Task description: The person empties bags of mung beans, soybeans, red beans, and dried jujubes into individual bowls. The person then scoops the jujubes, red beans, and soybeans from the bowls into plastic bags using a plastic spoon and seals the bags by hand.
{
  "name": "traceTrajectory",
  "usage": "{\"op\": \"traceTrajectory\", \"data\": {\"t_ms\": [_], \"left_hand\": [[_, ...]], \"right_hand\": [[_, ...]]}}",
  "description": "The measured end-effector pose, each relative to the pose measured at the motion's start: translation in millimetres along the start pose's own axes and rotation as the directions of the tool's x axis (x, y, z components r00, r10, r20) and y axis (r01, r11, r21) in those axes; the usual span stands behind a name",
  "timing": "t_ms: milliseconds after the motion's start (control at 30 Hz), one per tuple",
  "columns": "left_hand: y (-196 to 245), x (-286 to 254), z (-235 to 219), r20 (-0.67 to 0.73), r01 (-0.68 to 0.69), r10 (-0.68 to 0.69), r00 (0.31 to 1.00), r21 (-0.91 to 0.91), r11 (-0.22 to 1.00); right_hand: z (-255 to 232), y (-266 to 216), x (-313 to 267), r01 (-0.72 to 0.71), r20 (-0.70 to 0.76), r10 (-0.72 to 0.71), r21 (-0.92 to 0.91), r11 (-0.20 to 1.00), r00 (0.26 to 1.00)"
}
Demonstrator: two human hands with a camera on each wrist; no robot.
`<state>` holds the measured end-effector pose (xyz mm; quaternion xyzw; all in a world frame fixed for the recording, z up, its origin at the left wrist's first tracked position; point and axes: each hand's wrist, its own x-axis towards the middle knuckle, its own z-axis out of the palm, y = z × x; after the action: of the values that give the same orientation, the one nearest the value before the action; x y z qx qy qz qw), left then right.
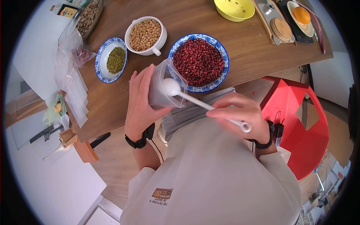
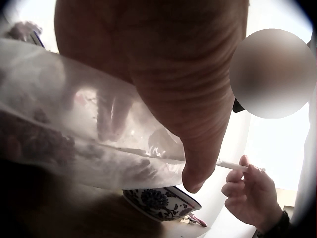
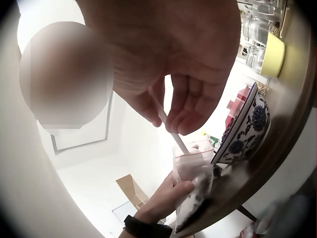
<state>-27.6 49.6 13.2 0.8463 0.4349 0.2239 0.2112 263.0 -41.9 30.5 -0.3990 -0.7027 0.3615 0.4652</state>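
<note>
My left hand (image 1: pixel 140 101) grips a clear plastic zip bag (image 1: pixel 156 98), fingers along one side and thumb across the lower edge. The bag's mouth gapes toward my right hand (image 1: pixel 243 112), which pinches the handle of a white spoon (image 1: pixel 195 100). The spoon's round bowl lies inside the bag's mouth. In the right wrist view, the spoon handle (image 3: pixel 166 119) slants down from my fingers into the bag (image 3: pixel 190 168). Just beyond the bag, a blue-and-white bowl (image 1: pixel 226 63) holds red pomegranate seeds (image 1: pixel 197 62).
Behind my left hand stand a patterned dish (image 1: pixel 100 71) of green beans and a white cup (image 1: pixel 162 42) of chickpeas. Plastic bags (image 1: pixel 73 82) lie at the table's left edge. A yellow bowl (image 1: pixel 234 11) sits at the back; a red chair (image 1: pixel 300 138) stands at right.
</note>
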Motion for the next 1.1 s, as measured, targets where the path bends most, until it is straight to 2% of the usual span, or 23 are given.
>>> {"op": "traceTrajectory", "data": {"t_ms": [133,200,233,300,333,400,533,600,633,700,833,900,933,1033,1067,1100], "left_hand": [[1.4,-1.1,-1.0,0.000,0.019,-0.019,1.000,-0.012,1.000],[0.9,-1.8,-1.9,0.032,0.032,-0.032,0.999,-0.020,0.999],[1.0,-1.6,-2.0,0.031,0.032,-0.031,0.999,-0.020,0.999],[1.2,-1.0,-2.1,0.034,0.027,-0.027,0.999,-0.013,1.000],[1.2,-0.9,-2.2,0.034,0.028,-0.027,0.999,-0.013,1.000],[0.9,-1.1,-2.4,0.034,0.024,-0.024,0.999,-0.010,1.000],[0.9,-0.3,0.7,0.014,0.012,-0.012,1.000,-0.005,1.000],[1.2,0.4,0.7,0.015,0.013,-0.013,1.000,-0.009,1.000],[1.2,0.8,0.6,0.016,0.012,-0.012,1.000,-0.008,1.000],[1.2,1.1,0.7,0.010,0.010,-0.010,1.000,-0.014,1.000],[0.7,0.6,-0.4,0.008,0.007,-0.007,1.000,-0.012,1.000],[-0.4,-0.4,-1.1,0.051,0.024,-0.024,0.998,-0.012,1.000],[0.0,-0.4,-1.1,0.051,0.024,-0.024,0.998,-0.012,1.000],[1.3,0.2,-1.0,0.050,0.027,-0.026,0.998,-0.016,1.000],[1.2,0.1,-0.9,0.048,0.026,-0.026,0.999,-0.012,1.000],[1.0,-0.2,-0.8,0.046,0.026,-0.025,0.999,-0.008,1.000]], "right_hand": [[-31.9,8.0,-6.2,-0.048,-0.076,0.048,0.007,0.999,0.996],[-41.1,11.4,-8.8,-0.176,-0.269,0.150,-0.075,0.982,0.952],[-44.2,13.0,-8.3,-0.175,-0.269,0.149,-0.076,0.982,0.952],[-48.4,15.4,-7.1,-0.313,-0.327,0.259,-0.126,0.941,0.909],[-48.4,15.8,-8.1,-0.313,-0.327,0.259,-0.125,0.941,0.909],[-46.3,17.6,-11.3,-0.371,-0.297,0.362,0.029,0.928,0.883],[-36.7,18.7,-14.8,-0.406,-0.306,0.442,0.176,0.897,0.844],[-33.7,19.1,-14.9,-0.445,-0.330,0.527,0.295,0.846,0.783],[-32.8,19.2,-14.5,-0.444,-0.331,0.527,0.296,0.846,0.782],[-31.9,19.6,-13.8,-0.413,-0.381,0.570,0.420,0.808,0.728],[-30.5,18.4,-18.0,-0.376,-0.371,0.567,0.472,0.797,0.736],[-25.5,13.9,-19.3,-0.335,-0.302,0.533,0.515,0.789,0.790],[-22.2,10.3,-17.8,-0.335,-0.302,0.533,0.516,0.789,0.790],[-11.1,0.9,-12.0,-0.341,-0.096,0.410,0.406,0.848,0.907],[-10.7,3.7,-4.5,-0.197,-0.037,0.208,0.201,0.960,0.977],[-6.0,-1.5,-0.6,-0.162,-0.023,0.166,0.137,0.977,0.986]]}}
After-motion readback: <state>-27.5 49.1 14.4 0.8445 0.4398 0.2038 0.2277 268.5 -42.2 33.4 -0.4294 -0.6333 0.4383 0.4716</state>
